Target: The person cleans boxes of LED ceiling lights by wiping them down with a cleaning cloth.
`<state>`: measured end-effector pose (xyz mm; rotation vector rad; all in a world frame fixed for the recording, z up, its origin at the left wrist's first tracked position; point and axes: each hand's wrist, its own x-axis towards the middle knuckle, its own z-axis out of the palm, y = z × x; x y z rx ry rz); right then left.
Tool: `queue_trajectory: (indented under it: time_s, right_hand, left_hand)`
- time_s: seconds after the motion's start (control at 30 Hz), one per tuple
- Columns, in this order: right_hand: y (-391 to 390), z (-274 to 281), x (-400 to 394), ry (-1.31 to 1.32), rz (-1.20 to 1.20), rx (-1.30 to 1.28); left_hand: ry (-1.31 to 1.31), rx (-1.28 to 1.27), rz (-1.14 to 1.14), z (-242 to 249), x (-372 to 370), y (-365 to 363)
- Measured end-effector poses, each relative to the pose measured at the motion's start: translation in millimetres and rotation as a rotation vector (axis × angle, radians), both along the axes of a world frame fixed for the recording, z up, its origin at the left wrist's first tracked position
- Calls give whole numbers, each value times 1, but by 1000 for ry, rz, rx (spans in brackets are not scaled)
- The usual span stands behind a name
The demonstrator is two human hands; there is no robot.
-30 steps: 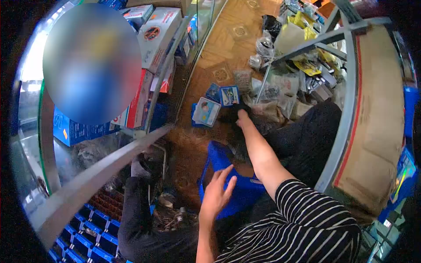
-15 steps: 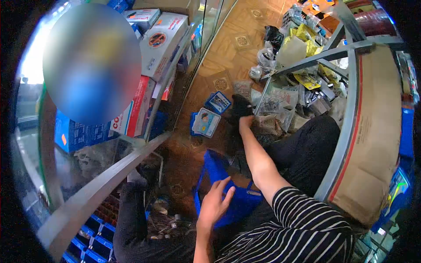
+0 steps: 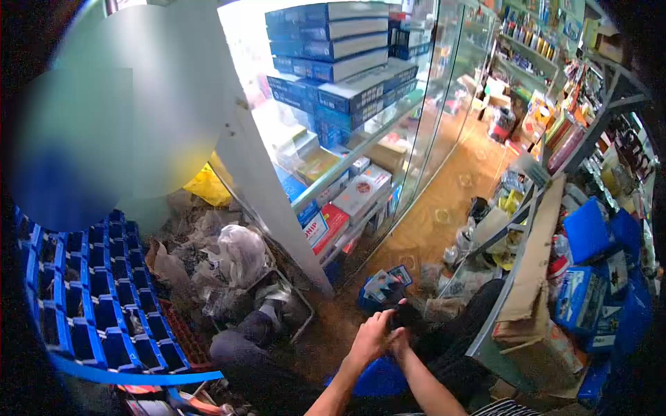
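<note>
My left hand (image 3: pixel 370 337) and my right hand (image 3: pixel 399 342) meet in front of me, above my lap. Between their closed fingers is a dark black object (image 3: pixel 408 316), whose kind I cannot make out. Just under my wrists a blue thing (image 3: pixel 380 378), perhaps a bin, shows in part. Beyond my fingers, small flat packs with blue edges (image 3: pixel 387 283) lie on the tiled floor.
Glass shelving (image 3: pixel 361 156) with stacked blue boxes (image 3: pixel 327 50) stands ahead. Rows of blue bins (image 3: pixel 104 295) and a crate (image 3: pixel 302 315) with plastic bags are at left. A metal frame with cardboard (image 3: pixel 531 267) borders my right; bagged goods (image 3: pixel 510 201) lie behind it.
My view has swung left and up. The right hand has come back from the floor with the black object, and the left hand, previously apart and open, has closed in beside it.
</note>
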<state>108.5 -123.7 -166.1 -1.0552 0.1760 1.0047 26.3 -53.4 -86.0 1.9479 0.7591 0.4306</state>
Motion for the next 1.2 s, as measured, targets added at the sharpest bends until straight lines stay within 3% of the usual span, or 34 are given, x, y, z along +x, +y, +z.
queue_trajectory:
  time_s: [0.07,0.2,0.3,0.4,0.5,0.6,0.67,0.77,0.8,0.83,0.9,0.97,1.0,1.07,1.13,1.17,1.2]
  right_hand:
    - [3,16,3,-4,22,62]
    - [17,45,16,-2,57,176]
    - [25,56,18,3,61,215]
    - [28,59,13,10,47,229]
    - [32,58,9,15,32,224]
    - [35,56,8,2,16,216]
    - [37,45,9,-14,29,192]
    - [34,-26,22,-40,126,107]
    - [38,-21,20,-95,119,93]
    - [38,-4,19,-91,151,91]
    - [36,35,20,-31,248,91]
    - [42,8,16,-163,261,121]
    - [38,-5,24,-216,256,129]
    - [24,59,28,-116,273,41]
    - [26,59,32,163,263,146]
    - [25,50,32,111,242,101]
    - [25,45,32,57,220,59]
  left_hand:
    - [36,-173,-25,18,-2,-5]
    - [236,-73,-219,56,-5,-7]
    - [189,43,-389,48,-14,-26]
    - [211,42,-548,58,-18,-45]
    - [352,-103,-590,109,-11,-34]
    - [137,5,-318,184,5,23]
    - [-57,419,-22,226,32,76]
    - [-207,603,328,292,93,183]
    - [-334,816,419,302,112,215]
    - [-210,857,508,310,124,260]
    - [206,1335,754,325,129,323]
    - [497,1555,988,346,113,378]
    - [595,1579,1082,352,104,403]
    - [657,1454,1293,368,84,442]
    - [608,1211,1497,381,66,486]
    - [625,1133,1566,384,58,505]
    - [765,936,1470,391,57,478]
